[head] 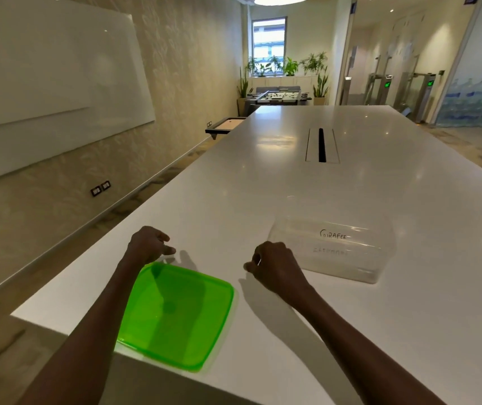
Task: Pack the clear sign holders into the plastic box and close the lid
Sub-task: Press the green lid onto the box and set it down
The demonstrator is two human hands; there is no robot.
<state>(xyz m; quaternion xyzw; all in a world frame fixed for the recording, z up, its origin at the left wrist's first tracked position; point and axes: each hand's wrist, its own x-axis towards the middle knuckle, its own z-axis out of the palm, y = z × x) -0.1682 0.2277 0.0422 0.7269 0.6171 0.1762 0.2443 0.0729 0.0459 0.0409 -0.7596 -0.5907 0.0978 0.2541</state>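
Observation:
A clear plastic box [374,258] stands on the white table [263,185], right of centre. Inside it I see clear sign holders [333,235]; one bears a handwritten word like "GIRAFFE", and a fainter one lies below it. The green translucent lid [181,317] lies flat near the table's front left corner, apart from the box. My left hand [149,244] hovers over the lid's far edge, its fingers curled and holding nothing. My right hand [274,266] is loosely closed just left of the box's near corner; whether it touches the box is unclear.
A cable slot [321,145] is set into the table farther back. The table's left edge [134,220] runs close past the lid. A whiteboard [52,68] hangs on the left wall, and a foosball table [277,96] and plants stand at the far end.

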